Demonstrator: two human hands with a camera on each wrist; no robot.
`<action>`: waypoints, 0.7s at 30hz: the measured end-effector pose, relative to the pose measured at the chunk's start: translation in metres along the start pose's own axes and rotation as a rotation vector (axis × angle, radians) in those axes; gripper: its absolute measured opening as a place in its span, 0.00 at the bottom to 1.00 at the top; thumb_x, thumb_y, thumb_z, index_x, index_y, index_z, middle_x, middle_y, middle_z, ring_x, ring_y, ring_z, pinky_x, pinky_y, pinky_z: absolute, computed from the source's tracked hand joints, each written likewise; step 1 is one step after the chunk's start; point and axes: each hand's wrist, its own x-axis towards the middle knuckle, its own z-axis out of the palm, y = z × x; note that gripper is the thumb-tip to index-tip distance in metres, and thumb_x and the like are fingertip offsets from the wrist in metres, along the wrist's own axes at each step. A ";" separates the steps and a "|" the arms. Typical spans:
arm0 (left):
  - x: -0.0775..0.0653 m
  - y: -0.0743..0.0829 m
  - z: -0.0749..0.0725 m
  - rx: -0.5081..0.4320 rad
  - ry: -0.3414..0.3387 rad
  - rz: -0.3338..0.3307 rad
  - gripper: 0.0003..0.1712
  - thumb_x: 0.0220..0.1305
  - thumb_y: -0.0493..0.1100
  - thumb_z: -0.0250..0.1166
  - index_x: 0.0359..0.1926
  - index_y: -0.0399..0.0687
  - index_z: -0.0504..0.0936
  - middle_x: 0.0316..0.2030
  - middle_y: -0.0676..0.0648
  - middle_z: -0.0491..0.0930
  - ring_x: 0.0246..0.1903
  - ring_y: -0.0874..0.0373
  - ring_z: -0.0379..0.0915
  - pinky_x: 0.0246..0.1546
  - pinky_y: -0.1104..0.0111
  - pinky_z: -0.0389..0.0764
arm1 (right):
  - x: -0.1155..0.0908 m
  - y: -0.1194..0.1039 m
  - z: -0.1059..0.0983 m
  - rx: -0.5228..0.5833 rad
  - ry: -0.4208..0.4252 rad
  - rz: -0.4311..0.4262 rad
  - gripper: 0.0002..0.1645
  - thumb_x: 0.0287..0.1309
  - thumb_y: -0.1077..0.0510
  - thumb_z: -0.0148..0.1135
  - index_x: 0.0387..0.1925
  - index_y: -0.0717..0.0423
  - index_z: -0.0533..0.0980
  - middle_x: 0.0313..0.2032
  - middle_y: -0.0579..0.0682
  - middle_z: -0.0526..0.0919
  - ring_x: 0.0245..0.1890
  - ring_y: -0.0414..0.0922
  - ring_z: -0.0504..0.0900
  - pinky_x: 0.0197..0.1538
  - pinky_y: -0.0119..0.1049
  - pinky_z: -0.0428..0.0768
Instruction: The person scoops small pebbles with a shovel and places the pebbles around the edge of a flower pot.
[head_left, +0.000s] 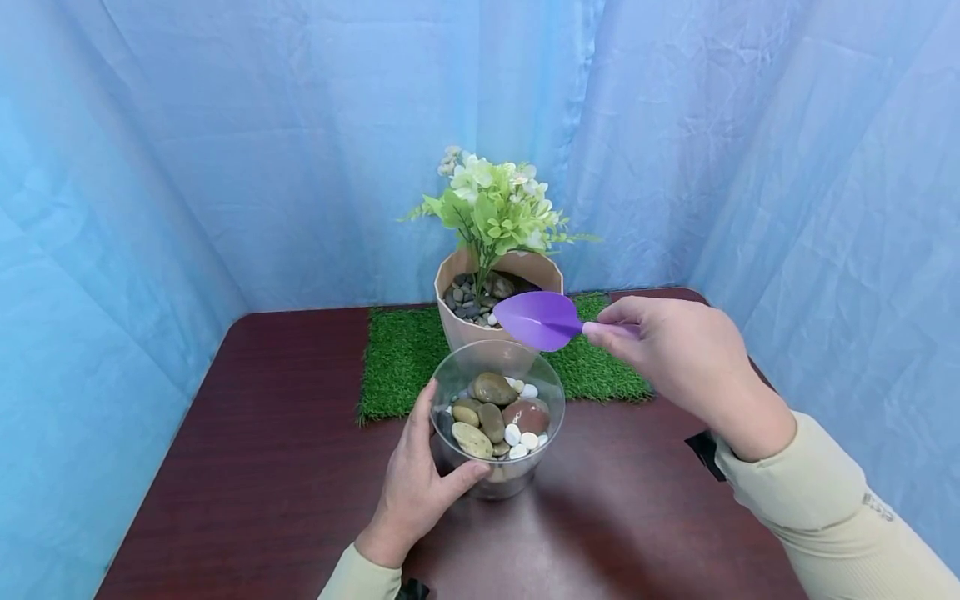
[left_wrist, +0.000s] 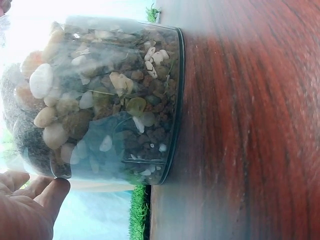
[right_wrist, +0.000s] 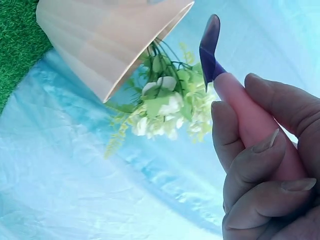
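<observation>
In the head view my right hand (head_left: 675, 350) grips the pink handle (right_wrist: 260, 125) of a small trowel with a purple blade (head_left: 537, 321). The blade is raised above the far rim of a clear container (head_left: 501, 485), in front of a peach-coloured flowerpot (head_left: 453, 330); no load shows on it. My left hand (head_left: 415, 483) holds the container's left side, thumb toward the front. Large smooth stones (head_left: 491, 423) and white pebbles (head_left: 529, 441) fill the container; smaller gravel (left_wrist: 155, 100) shows low through its wall. White-flowered greenery (head_left: 502, 208) stands in the pot among stones.
The pot stands on an artificial grass mat (head_left: 405, 354) at the back of the dark red-brown table (head_left: 285, 467). Pale blue curtains (head_left: 337, 167) surround the table at the back and sides. Black patches (head_left: 705, 454) lie near my sleeves.
</observation>
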 end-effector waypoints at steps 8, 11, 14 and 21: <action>0.000 -0.001 0.001 -0.008 0.005 0.012 0.68 0.53 0.66 0.79 0.85 0.58 0.48 0.80 0.47 0.59 0.75 0.47 0.63 0.70 0.44 0.71 | -0.003 -0.012 -0.003 -0.086 0.027 -0.062 0.07 0.61 0.42 0.73 0.33 0.36 0.87 0.24 0.32 0.87 0.20 0.32 0.77 0.15 0.35 0.66; 0.001 -0.001 0.001 -0.011 0.004 0.015 0.68 0.53 0.66 0.79 0.85 0.57 0.48 0.80 0.47 0.59 0.75 0.47 0.62 0.71 0.44 0.71 | -0.003 -0.016 -0.002 -0.132 0.055 -0.105 0.07 0.59 0.43 0.75 0.30 0.37 0.86 0.20 0.32 0.84 0.17 0.32 0.73 0.13 0.35 0.62; 0.001 -0.001 0.001 -0.011 0.004 0.014 0.68 0.53 0.66 0.79 0.85 0.57 0.48 0.80 0.48 0.58 0.76 0.47 0.62 0.71 0.44 0.71 | -0.003 -0.017 0.000 -0.178 0.088 -0.163 0.10 0.57 0.45 0.77 0.26 0.39 0.84 0.15 0.32 0.75 0.13 0.33 0.66 0.12 0.35 0.57; 0.001 -0.001 0.001 -0.014 0.005 0.007 0.68 0.52 0.64 0.80 0.85 0.57 0.49 0.80 0.48 0.58 0.75 0.47 0.62 0.70 0.44 0.71 | 0.003 -0.019 0.005 -0.258 0.220 -0.344 0.20 0.51 0.52 0.79 0.16 0.41 0.74 0.11 0.37 0.60 0.11 0.36 0.55 0.13 0.34 0.49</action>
